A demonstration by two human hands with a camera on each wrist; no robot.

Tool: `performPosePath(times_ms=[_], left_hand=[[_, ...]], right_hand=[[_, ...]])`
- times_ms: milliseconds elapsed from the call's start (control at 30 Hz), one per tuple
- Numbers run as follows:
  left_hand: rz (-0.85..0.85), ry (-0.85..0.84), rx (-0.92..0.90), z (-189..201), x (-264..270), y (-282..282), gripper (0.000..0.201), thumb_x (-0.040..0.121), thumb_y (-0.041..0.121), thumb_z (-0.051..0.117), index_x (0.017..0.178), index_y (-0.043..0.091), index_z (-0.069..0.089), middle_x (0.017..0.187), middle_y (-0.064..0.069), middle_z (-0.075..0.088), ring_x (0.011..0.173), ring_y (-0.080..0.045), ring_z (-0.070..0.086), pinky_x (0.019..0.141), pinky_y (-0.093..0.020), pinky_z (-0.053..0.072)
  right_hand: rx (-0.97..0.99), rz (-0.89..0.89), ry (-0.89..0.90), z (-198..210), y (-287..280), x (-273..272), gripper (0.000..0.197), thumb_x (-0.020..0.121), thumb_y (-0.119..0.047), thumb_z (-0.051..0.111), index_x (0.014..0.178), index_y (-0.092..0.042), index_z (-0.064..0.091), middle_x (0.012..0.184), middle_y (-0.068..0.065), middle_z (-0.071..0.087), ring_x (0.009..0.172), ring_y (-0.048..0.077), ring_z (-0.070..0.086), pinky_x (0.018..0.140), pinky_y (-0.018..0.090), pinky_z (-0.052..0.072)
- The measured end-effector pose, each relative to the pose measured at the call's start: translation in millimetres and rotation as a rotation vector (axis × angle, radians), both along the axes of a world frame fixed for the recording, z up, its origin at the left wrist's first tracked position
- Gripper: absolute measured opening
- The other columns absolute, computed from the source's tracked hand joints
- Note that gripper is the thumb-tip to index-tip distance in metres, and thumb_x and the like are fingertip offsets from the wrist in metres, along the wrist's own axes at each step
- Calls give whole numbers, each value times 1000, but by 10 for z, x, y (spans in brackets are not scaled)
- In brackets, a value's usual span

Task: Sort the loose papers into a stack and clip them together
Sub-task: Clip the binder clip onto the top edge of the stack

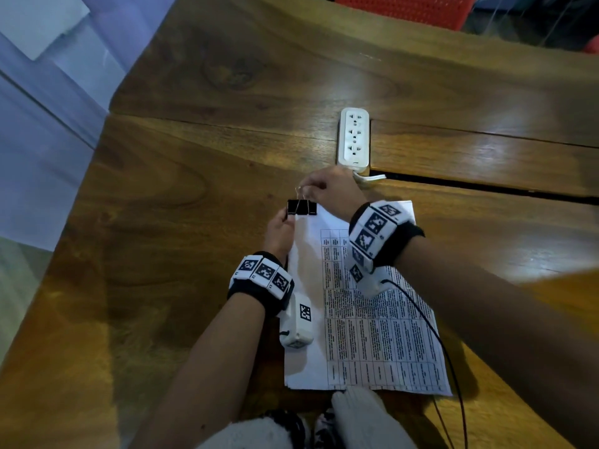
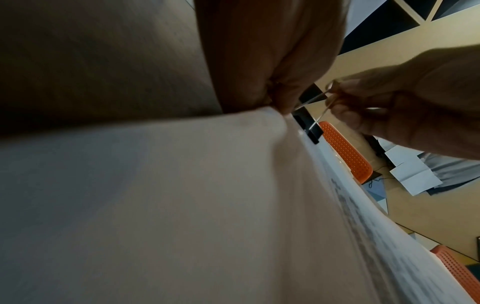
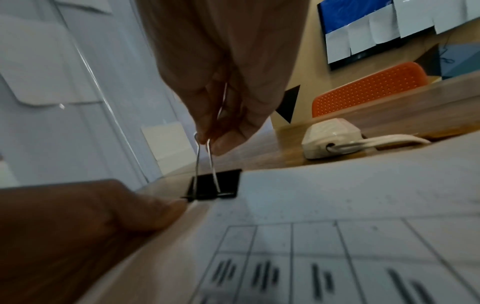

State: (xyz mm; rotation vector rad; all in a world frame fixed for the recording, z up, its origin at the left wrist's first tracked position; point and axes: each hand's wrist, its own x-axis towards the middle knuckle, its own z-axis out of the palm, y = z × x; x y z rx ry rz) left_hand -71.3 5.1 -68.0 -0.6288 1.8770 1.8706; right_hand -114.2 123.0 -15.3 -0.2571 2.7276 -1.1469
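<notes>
A stack of white papers [image 1: 356, 319] with a printed table lies on the wooden table [image 1: 194, 189]. A black binder clip [image 1: 301, 207] sits on the stack's far left corner. My right hand [image 1: 309, 189] pinches the clip's two silver wire handles together above it, which shows close up in the right wrist view, where the right hand [image 3: 210, 139] stands over the binder clip [image 3: 215, 185]. My left hand [image 1: 285, 222] holds the stack's left edge just beside the clip, thumb on top. In the left wrist view the papers [image 2: 182, 205] fill the frame, with the binder clip [image 2: 309, 123] at their corner.
A white power strip [image 1: 353, 137] lies just beyond the hands, its cable trailing to the right. A gap between table boards [image 1: 486, 186] runs right of it. An orange chair [image 1: 405, 8] stands behind the table. A black wire [image 1: 431, 325] crosses the papers.
</notes>
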Motion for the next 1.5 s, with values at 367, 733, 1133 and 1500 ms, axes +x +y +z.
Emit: performPosePath(times_ms=[367,733,1133,1500], left_hand=[[-65,19,16,85,-4,-30,26,90,0,53,116,5,54,104,-15,63,98,-27,60,92,-42,48],[-249,466,-276,505,95,66,62,78,13,73,132,16,43,131,-6,49,113,-11,47,98,-28,41],[-331,208,-236,395,407,111,40,77,42,70,68,5,58,79,-17,58,78,-21,53,70,-31,40],[-266,220,-279,516,696,264,37,93,28,54,89,-9,58,84,-21,60,82,-27,59,79,-35,42]], right_hand=[[281,193,-119,-188,164,582,26,82,3,48,99,-1,66,115,13,61,111,26,52,92,27,33],[221,120,-274,100,654,220,21,87,-11,58,107,-4,60,108,11,61,104,24,55,85,27,39],[83,-110,-15,351,753,584,23,85,-7,62,108,-4,62,126,11,58,122,26,49,99,28,35],[-21,-490,-250,280,1319,906,42,76,-47,67,65,-15,42,63,-3,42,59,13,40,55,24,32]])
